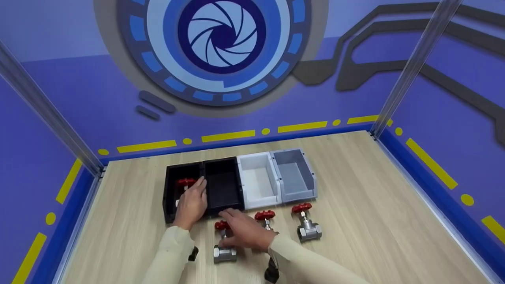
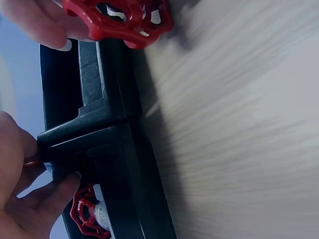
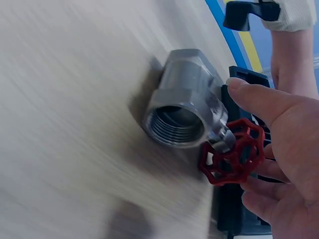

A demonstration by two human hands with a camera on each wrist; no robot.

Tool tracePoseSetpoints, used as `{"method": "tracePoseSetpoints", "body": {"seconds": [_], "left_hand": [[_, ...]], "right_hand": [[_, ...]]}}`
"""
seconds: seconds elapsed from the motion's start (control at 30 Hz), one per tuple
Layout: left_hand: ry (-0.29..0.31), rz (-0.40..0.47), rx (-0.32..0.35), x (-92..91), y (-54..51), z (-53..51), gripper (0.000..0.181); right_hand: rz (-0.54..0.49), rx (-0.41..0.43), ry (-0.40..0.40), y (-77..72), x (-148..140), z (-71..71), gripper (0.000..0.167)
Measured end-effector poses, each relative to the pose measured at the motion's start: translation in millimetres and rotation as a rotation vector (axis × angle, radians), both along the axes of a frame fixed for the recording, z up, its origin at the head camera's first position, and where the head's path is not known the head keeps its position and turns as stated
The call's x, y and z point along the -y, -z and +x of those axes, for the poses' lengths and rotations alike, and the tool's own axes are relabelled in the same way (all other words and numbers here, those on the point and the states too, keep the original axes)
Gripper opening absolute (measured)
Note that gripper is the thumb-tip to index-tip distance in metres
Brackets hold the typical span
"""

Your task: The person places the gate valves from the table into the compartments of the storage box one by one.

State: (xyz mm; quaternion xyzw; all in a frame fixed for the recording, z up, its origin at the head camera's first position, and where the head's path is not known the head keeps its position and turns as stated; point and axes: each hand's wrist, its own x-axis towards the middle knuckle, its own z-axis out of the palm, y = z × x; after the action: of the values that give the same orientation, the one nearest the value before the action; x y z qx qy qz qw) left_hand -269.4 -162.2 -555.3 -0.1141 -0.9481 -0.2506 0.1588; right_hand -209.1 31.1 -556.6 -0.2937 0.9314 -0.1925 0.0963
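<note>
My left hand (image 1: pixel 192 205) is at the wall between two black bins. Its fingertips touch that wall, while the thumb reaches into the left black bin (image 2: pixel 144 199) beside a valve with a red handwheel (image 2: pixel 85 213). My right hand (image 1: pixel 246 230) is spread over another metal valve (image 1: pixel 225 254) on the table. In the right wrist view, the thumb and fingers lie on either side of its red handwheel (image 3: pixel 234 154), without a closed grip. A second valve (image 1: pixel 265 216) is partly hidden behind the right hand. A third valve (image 1: pixel 309 230) lies farther right.
The second black bin (image 1: pixel 223 183), a white bin (image 1: pixel 258 181) and a grey bin (image 1: pixel 294 177) continue the row to the right. Wooden tabletop (image 1: pixel 375 205) surrounds them. A printed blue-purple wall (image 1: pixel 232 118) stands behind, with metal posts (image 1: pixel 414 71) at the corners.
</note>
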Motion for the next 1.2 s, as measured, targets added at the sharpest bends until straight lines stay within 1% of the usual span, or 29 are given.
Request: {"method": "tracePoseSetpoints", "body": {"seconds": [0.27, 0.43, 0.7, 0.8, 0.93, 1.07, 1.2], "left_hand": [[0.015, 0.002, 0.037, 0.2, -1.8, 1.1, 0.038], [0.015, -0.001, 0.05, 0.5, -1.2, 0.9, 0.039], [0.013, 0.006, 0.044, 0.1, -1.1, 0.7, 0.039], [0.011, 0.004, 0.041, -0.1, -1.0, 1.0, 0.039], [0.012, 0.01, 0.026, -0.3, -0.8, 1.3, 0.038], [0.013, 0.017, 0.016, -0.9, 0.0, 1.3, 0.037], [0.013, 0.015, 0.011, -1.2, 1.4, 1.3, 0.037]], "right_hand": [[0.046, -0.045, -0.01, 8.4, 3, 8.8, 0.099], [0.04, -0.075, -0.043, 14.3, 2, 13.1, 0.107], [0.015, -0.091, -0.06, 19.0, 2, 17.5, 0.121], [0.006, -0.133, -0.074, 21.0, 1, 19.1, 0.126], [0.007, -0.217, -0.093, 25.9, 1, 21.8, 0.13], [0.035, -0.284, -0.092, 30.1, 2, 24.4, 0.134], [0.067, -0.334, -0.084, 33.1, 2, 26.3, 0.138]]}}
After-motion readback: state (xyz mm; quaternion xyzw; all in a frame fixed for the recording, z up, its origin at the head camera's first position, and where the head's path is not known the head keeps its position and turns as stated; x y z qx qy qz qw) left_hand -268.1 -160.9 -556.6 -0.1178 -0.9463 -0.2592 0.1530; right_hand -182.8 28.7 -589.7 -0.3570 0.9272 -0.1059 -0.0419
